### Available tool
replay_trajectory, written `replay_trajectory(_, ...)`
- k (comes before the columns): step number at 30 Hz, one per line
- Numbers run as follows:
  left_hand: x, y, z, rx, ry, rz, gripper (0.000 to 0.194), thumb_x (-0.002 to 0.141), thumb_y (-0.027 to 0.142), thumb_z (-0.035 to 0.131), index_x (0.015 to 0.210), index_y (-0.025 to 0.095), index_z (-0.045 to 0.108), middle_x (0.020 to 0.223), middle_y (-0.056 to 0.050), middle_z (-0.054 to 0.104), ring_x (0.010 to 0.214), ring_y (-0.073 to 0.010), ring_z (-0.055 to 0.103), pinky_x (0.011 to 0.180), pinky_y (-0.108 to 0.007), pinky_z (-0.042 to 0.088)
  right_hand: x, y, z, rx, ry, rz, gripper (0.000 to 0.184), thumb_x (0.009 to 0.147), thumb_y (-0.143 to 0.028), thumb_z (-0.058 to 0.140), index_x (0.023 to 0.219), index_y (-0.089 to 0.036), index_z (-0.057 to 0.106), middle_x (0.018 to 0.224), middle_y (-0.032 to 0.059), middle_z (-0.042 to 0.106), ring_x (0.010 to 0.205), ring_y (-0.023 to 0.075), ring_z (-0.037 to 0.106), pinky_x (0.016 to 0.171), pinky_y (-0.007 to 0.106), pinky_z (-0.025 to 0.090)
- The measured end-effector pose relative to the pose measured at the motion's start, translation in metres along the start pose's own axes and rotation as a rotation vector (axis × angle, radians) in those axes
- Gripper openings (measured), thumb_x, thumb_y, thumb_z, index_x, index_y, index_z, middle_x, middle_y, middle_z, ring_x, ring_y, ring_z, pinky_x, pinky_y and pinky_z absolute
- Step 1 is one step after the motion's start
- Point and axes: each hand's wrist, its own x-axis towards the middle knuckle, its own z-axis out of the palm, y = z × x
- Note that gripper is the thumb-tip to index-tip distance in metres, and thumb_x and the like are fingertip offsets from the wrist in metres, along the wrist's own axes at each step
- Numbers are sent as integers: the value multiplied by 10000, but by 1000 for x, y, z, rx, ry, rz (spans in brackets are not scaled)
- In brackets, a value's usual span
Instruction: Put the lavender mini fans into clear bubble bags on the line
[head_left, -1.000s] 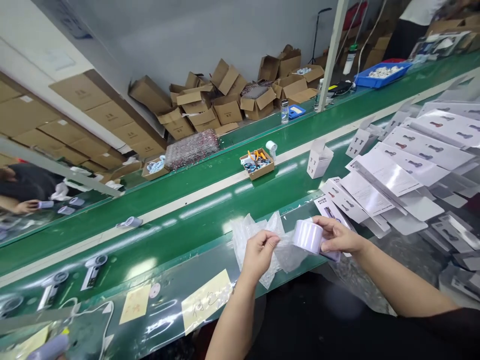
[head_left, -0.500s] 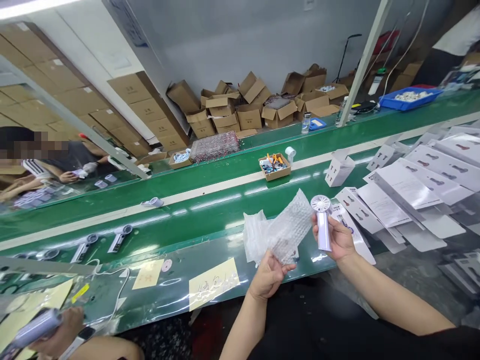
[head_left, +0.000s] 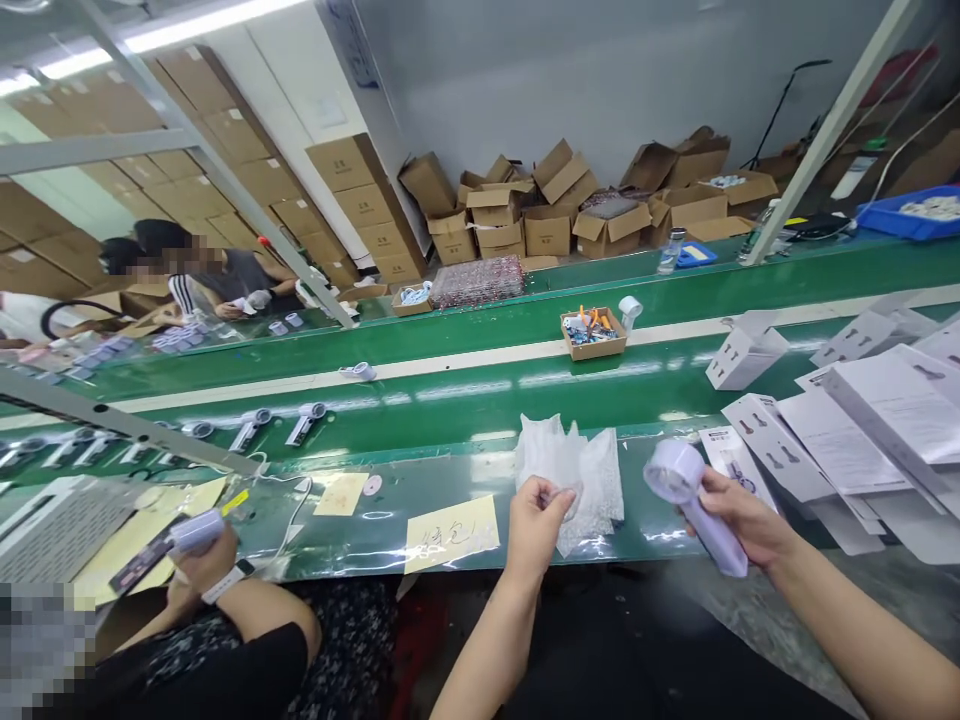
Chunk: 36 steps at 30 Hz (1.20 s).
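Green conveyor (head_left: 465,405) before grey wall (head_left: 480,90); opened cartons (head_left: 547,230) between.

Place: a factory packing workshop
Line: a long green work surface (head_left: 465,400) with a pale central strip is running across the room
Products: small lilac handheld fans (head_left: 304,424) are lying in a row along it
Packaging: flat white printed cartons (head_left: 885,420) are piling up at right; brown cardboard boxes (head_left: 364,205) are standing stacked behind
People: several seated workers (head_left: 217,275) are handling pieces along the line
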Motion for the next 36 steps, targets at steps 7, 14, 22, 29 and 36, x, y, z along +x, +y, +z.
replay_trajectory(7, -9, 8, 15, 346, -255, 201, 68, 676, 157, 596, 626, 183, 634, 637, 2, 574, 623, -121, 495, 586, -228, 332, -2, 17, 59, -32, -419, 200, 727, 595, -128, 762, 1248, -231, 461, 960, 58, 620, 725, 157, 611, 529, 247, 534)
replay_trajectory(14, 0, -5, 12, 93, -61, 40, 196, 755, 337, 605, 689, 155, 640, 566, 14, 537, 545, -105, 460, 555, -231, 360, -2, 23, 42, -181, -138, 186, 399, 657, -242, 730, 1020, -171, 579, 944, 38, 584, 629, 127, 585, 518, 271, 532)
replay_trajectory(22, -6, -9, 22, 632, -103, 895, 155, 843, 129, 473, 782, 159, 612, 734, -58, 500, 754, -173, 460, 672, -288, 415, -2, 43, 46, -97, 116, 93, 416, 656, -278, 738, 1012, -200, 538, 960, 20, 564, 633, 129, 571, 513, 315, 546)
replay_trajectory(29, -13, -10, 41, 785, -128, 1167, 158, 799, 50, 439, 791, 132, 573, 707, -66, 465, 721, -184, 421, 638, -307, 408, -14, 37, 51, -85, 178, 14, 425, 702, -307, 713, 1052, -251, 477, 1053, 11, 561, 669, 131, 591, 514, 303, 541)
replay_trajectory(36, -15, -42, 53, 913, -368, 1158, 149, 827, 110, 425, 794, 148, 565, 781, -88, 506, 761, -199, 462, 671, -325, 430, -18, 50, 39, 251, 401, 241, 404, 687, -184, 672, 992, -250, 415, 755, -25, 602, 557, 142, 602, 519, 304, 527)
